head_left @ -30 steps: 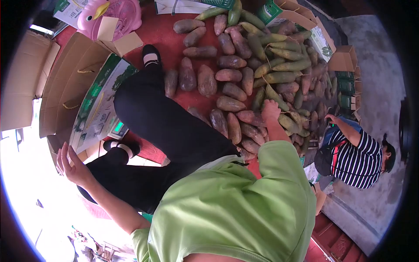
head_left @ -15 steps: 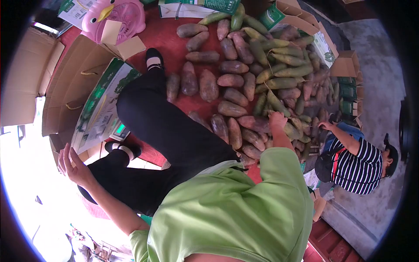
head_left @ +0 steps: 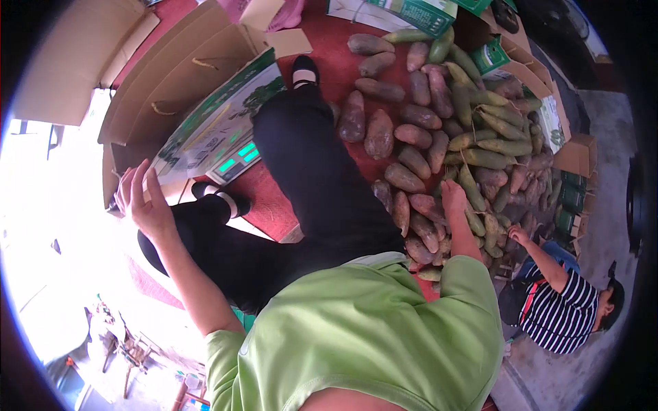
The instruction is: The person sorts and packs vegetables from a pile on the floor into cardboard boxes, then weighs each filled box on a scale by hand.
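Note:
At the near side of the vegetable pile is my right hand (head_left: 454,196), its fingers curled downward beside a long green radish (head_left: 471,188) with a thin root tail. What those fingers hold, if anything, is hidden. Around it lie several plump reddish-brown root vegetables (head_left: 415,161) and more green radishes (head_left: 504,127). My left hand (head_left: 147,205) is raised at the left with its fingers spread and holds nothing. It is nearest to the printed carton (head_left: 219,130), whose flaps stand open.
A scale with lit green displays (head_left: 238,159) sits beside the carton. A co-worker in a striped shirt (head_left: 562,308) reaches into the pile from the right. Cartons (head_left: 576,154) stand along the far side on the red floor covering (head_left: 325,31). A pink basin (head_left: 284,15) is at the top.
My view has turned, so the pile appears farther right and more of the scale shows. My right hand stays low at the radishes. The raised left hand remains spread; the co-worker's arm has shifted.

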A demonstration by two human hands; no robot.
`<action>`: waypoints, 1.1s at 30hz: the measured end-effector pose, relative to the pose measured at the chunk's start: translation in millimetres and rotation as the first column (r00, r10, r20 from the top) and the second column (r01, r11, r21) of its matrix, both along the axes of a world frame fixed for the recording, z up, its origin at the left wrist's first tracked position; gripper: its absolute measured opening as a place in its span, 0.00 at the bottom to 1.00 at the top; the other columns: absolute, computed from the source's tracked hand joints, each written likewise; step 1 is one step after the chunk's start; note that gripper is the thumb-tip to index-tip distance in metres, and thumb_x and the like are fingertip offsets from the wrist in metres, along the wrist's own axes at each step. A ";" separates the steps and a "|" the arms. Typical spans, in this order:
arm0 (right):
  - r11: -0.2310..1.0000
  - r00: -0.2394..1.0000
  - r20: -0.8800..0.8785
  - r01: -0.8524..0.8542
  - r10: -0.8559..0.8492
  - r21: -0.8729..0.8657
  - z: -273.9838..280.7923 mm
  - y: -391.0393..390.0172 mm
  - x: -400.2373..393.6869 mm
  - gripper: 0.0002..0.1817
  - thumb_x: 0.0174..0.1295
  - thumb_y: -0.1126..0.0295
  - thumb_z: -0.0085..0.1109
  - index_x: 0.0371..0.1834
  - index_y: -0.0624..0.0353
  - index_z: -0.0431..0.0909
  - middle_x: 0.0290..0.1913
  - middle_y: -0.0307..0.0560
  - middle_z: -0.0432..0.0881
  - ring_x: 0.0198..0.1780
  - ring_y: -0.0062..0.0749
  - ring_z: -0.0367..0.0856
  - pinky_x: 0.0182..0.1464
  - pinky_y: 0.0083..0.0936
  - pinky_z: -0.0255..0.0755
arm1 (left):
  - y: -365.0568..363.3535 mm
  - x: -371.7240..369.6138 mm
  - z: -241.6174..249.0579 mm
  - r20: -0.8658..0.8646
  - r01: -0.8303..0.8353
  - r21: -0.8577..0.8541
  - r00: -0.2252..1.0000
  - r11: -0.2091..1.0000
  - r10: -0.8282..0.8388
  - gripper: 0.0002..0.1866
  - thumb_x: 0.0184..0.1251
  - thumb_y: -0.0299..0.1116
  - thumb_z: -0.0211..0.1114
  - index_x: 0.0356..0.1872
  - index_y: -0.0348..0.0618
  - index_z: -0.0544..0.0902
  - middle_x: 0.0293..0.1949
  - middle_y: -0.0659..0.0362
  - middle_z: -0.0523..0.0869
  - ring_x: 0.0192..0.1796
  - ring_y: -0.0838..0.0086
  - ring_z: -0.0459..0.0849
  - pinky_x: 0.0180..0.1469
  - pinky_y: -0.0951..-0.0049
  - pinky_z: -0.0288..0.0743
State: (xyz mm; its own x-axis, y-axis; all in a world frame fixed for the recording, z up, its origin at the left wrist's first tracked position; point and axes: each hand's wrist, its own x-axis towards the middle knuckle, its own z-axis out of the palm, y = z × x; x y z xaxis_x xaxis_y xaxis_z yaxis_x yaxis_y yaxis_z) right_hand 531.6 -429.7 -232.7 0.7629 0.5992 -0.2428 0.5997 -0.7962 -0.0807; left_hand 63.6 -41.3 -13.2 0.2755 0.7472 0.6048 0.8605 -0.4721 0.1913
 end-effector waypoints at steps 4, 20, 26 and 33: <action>0.955 0.974 -0.220 0.112 -0.051 0.275 -14.6 13.7 1.7 0.14 0.61 0.61 0.51 0.29 0.60 0.77 0.23 0.56 0.78 0.27 0.49 0.77 0.31 0.38 0.70 | 0.4 -5.4 -0.8 0.005 -0.015 -0.028 1.000 0.999 0.015 0.08 0.57 0.31 0.63 0.38 0.47 0.84 0.38 0.60 0.83 0.48 0.66 0.77 0.56 0.63 0.62; 0.762 0.659 -0.729 0.564 -0.186 0.316 40.8 75.9 -8.9 0.12 0.63 0.67 0.51 0.27 0.64 0.75 0.19 0.39 0.72 0.21 0.21 0.67 0.25 0.23 0.62 | -3.1 -13.5 -0.9 0.048 -0.063 -0.078 0.997 0.995 0.067 0.07 0.57 0.34 0.64 0.36 0.50 0.85 0.38 0.63 0.82 0.50 0.69 0.77 0.62 0.60 0.55; 0.818 0.804 -0.591 0.382 -0.065 0.430 20.1 98.5 7.0 0.13 0.65 0.64 0.50 0.32 0.61 0.80 0.17 0.34 0.69 0.19 0.17 0.65 0.21 0.19 0.59 | -3.3 -13.2 3.6 0.053 -0.059 -0.071 0.997 0.996 0.062 0.08 0.56 0.30 0.65 0.37 0.48 0.84 0.39 0.60 0.81 0.51 0.66 0.77 0.60 0.60 0.59; 0.856 0.926 -0.375 0.152 0.052 0.494 41.3 194.9 10.8 0.15 0.59 0.65 0.54 0.44 0.65 0.77 0.37 0.54 0.82 0.41 0.38 0.81 0.45 0.29 0.71 | 0.8 -23.4 20.8 0.641 -0.002 -0.243 0.750 0.970 0.163 0.15 0.64 0.30 0.58 0.52 0.42 0.76 0.51 0.55 0.76 0.57 0.68 0.72 0.58 0.69 0.65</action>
State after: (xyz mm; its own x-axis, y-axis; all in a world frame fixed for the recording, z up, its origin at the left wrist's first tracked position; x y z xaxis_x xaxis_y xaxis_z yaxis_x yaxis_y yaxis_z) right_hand 542.4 -234.8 -191.4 0.7132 0.6773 -0.1804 0.4058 -0.6089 -0.6816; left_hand 40.1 -40.5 7.6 -0.1951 0.8790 0.4352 0.5200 -0.2835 0.8058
